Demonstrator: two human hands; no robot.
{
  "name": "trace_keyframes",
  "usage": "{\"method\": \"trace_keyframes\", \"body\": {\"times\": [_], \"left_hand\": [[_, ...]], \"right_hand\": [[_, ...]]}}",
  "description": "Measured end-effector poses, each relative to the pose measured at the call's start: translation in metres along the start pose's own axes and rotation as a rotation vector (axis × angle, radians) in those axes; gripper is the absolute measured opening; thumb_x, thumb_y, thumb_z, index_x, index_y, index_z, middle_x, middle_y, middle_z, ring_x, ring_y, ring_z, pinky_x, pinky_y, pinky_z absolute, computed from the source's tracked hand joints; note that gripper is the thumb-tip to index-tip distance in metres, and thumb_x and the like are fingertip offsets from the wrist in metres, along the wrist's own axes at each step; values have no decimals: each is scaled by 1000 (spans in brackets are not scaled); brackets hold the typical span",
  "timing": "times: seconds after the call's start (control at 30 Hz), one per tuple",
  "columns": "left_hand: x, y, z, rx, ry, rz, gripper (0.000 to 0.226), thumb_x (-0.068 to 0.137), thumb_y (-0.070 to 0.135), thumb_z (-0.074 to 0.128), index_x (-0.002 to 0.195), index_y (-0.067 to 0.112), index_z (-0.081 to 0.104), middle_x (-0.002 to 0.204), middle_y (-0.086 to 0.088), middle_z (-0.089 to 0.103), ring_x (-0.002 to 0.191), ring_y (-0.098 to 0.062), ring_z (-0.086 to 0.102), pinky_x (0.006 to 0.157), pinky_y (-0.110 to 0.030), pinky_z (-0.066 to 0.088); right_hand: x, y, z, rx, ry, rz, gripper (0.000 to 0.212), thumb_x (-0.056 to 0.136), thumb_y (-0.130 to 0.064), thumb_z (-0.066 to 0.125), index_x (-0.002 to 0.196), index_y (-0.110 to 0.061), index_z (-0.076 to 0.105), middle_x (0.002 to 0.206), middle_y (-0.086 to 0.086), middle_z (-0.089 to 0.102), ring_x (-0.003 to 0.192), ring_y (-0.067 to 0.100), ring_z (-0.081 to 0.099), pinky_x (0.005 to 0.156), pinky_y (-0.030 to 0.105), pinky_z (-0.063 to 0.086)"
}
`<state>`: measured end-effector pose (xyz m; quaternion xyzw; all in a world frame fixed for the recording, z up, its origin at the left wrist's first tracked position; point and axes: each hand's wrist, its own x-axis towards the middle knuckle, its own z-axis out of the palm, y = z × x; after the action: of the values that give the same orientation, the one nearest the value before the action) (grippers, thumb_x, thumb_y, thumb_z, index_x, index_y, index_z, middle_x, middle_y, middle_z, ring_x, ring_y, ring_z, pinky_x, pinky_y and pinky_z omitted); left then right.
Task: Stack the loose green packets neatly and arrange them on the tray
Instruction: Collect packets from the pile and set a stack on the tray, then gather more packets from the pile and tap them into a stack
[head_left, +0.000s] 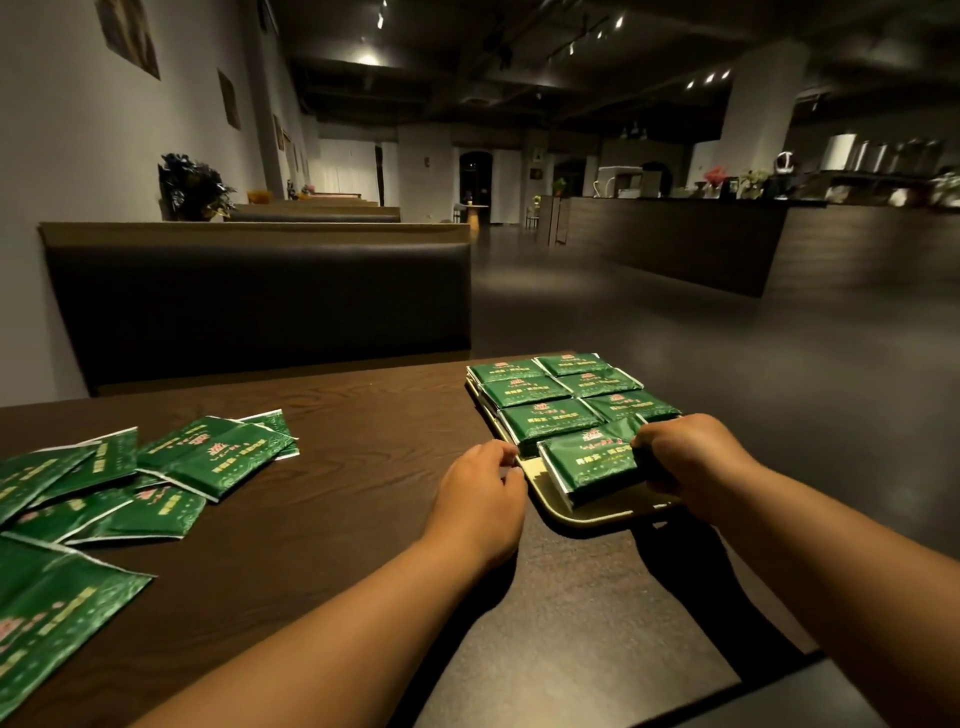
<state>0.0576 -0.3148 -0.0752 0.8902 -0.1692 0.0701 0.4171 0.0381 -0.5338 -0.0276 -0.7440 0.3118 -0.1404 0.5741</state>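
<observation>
A gold-coloured tray lies at the right of the dark wooden table. Several neat stacks of green packets fill its far part in two columns. My right hand grips a stack of green packets at its right end, low over the tray's near left corner. My left hand rests at the tray's left edge, its fingers curled against the rim; whether they pinch it is unclear. Several loose green packets lie scattered over the left of the table, some overlapping.
The table's right edge runs diagonally just right of the tray, with floor beyond. A dark padded booth bench stands behind the table. Bare wood lies between the loose packets and the tray.
</observation>
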Motion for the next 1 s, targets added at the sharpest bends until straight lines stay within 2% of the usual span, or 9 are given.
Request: {"method": "trace_keyframes", "body": {"times": [0.13, 0.23, 0.33, 0.4, 0.6, 0.67, 0.83, 0.9, 1.0], "left_hand": [[-3, 0, 0, 84, -39, 54, 38, 105, 31, 47, 141, 24, 58, 141, 7, 59, 131, -15, 51, 110, -36, 43], [-4, 0, 2, 119, -72, 86, 40, 105, 32, 47, 143, 26, 56, 142, 7, 59, 133, -15, 49, 111, -36, 41], [-3, -2, 3, 143, -88, 89, 45, 105, 35, 47, 149, 26, 51, 148, 7, 55, 138, -15, 45, 115, -39, 39], [-3, -3, 3, 147, -85, 95, 46, 105, 36, 47, 150, 27, 50, 150, 7, 54, 139, -16, 44, 116, -40, 38], [-1, -5, 5, 159, -87, 103, 48, 104, 39, 47, 150, 28, 49, 150, 8, 53, 140, -16, 44, 117, -40, 37], [-1, -6, 6, 155, -91, 100, 48, 104, 39, 47, 150, 28, 49, 150, 8, 53, 140, -16, 44, 117, -41, 37], [-2, -3, 3, 73, -77, 79, 44, 104, 34, 47, 147, 28, 52, 145, 9, 56, 135, -16, 46, 113, -42, 41], [-4, -4, 0, -19, -36, 46, 38, 104, 31, 47, 141, 28, 56, 141, 9, 58, 131, -14, 50, 110, -40, 45], [-9, -8, -12, -125, 57, -20, 32, 102, 24, 49, 132, 27, 59, 133, 6, 59, 124, -15, 54, 105, -37, 48]], "right_hand": [[0, -2, 8, -20, -52, 41, 11, 91, 4, 67, 83, 0, 61, 87, 20, 58, 72, 29, 58, 56, 35, 51], [2, -2, 17, -6, -80, 66, 12, 93, 4, 67, 83, 0, 61, 93, 20, 59, 79, 29, 58, 63, 39, 55], [5, -3, 24, -60, -83, 60, 8, 93, 4, 68, 87, 3, 63, 99, 21, 60, 82, 31, 62, 52, 36, 55], [4, -5, 26, -161, -64, 45, 5, 92, 2, 69, 93, 6, 66, 94, 22, 64, 75, 34, 67, 41, 32, 54], [7, -4, 24, -398, -10, -29, 15, 86, -5, 74, 93, 8, 73, 76, 21, 70, 50, 33, 70, 37, 37, 54], [7, -2, 25, -476, 18, -87, 19, 83, -16, 76, 88, 2, 78, 77, 20, 75, 59, 36, 74, 45, 48, 60], [-2, -5, 26, -583, 123, -274, 37, 89, -44, 70, 78, -9, 68, 87, 14, 74, 89, 35, 68, 78, 38, 56], [-13, -9, 30, -534, 154, -336, 30, 89, -48, 69, 89, -17, 68, 105, 11, 74, 106, 35, 64, 93, 43, 54], [-38, -16, 40, -480, 117, -407, 47, 89, -52, 67, 122, -18, 70, 123, 8, 71, 119, 34, 61, 100, 46, 52]]}}
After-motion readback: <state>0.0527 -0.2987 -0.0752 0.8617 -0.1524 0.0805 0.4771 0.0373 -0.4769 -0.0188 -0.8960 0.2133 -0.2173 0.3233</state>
